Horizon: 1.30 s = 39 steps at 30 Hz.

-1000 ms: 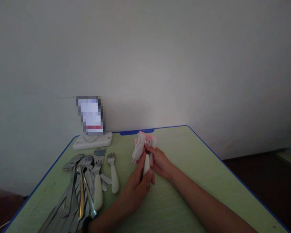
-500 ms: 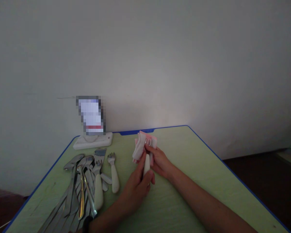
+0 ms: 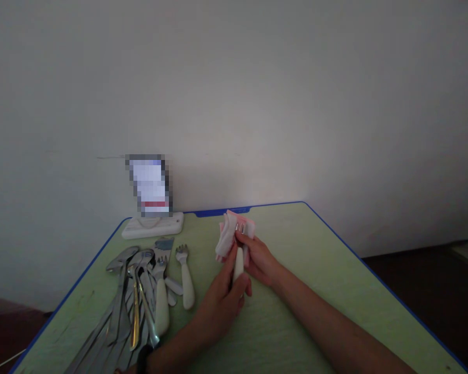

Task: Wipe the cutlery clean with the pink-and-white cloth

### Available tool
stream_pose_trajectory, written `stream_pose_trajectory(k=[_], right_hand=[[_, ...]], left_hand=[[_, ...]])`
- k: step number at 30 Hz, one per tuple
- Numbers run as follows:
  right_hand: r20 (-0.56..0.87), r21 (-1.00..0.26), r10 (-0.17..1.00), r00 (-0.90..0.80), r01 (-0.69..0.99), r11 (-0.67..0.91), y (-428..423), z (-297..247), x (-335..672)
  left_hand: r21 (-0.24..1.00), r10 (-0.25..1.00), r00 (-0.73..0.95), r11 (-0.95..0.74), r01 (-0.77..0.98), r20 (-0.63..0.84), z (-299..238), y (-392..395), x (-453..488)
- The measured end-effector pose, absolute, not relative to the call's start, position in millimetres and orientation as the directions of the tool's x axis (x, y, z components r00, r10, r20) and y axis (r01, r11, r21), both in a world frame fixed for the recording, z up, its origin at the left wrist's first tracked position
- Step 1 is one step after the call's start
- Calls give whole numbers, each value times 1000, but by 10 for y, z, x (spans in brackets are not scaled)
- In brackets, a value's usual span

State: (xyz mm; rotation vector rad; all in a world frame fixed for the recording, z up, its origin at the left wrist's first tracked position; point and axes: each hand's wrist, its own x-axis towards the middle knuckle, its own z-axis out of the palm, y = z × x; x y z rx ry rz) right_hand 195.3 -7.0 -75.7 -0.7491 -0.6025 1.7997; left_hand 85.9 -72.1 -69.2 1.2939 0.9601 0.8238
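Note:
A fork with a pale handle (image 3: 238, 264) is held over the middle of the table, tines pointing away from me. My left hand (image 3: 226, 291) is closed round its handle. A folded pink and white cloth (image 3: 226, 235) lies behind and around the fork's metal head. My right hand (image 3: 259, 258) grips the cloth from the right, its thumb pressed on the fork's head near the tines. Left of my hands, another pale-handled fork (image 3: 186, 280) lies by itself, beside a similar fork (image 3: 161, 304) at the edge of a cutlery pile.
Several spoons and other metal cutlery (image 3: 119, 306) lie heaped on the table's left side. Behind them a phone (image 3: 150, 187), its screen blurred, leans upright on a white base (image 3: 154, 226). The green table (image 3: 315, 270) has a blue rim and meets a plain wall (image 3: 257, 104).
The whole view has shifted slightly, so everything appears a little further right. My hands keep the same hold on the fork and cloth, with hardly any movement between them.

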Motion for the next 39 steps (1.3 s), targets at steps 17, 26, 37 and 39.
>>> stream_pose_trajectory(k=[17,26,37,39], right_hand=[[-215,-710,943,-253,-622,-329,-75,-735,1945],[-207,-706,946,-249,-631,-321,-72,-745,1945],[-217,-713,942,-255,-617,-331,-66,-758,1955],[-223,-711,941,-254,-618,-335,-70,-754,1956]], left_hand=[[995,912,396,100,32,-104,-713,-714,855],[995,914,394,97,28,-100,-719,-712,854],[995,913,396,100,14,-97,-722,-715,854],[995,916,388,99,19,-99,-718,-718,858]])
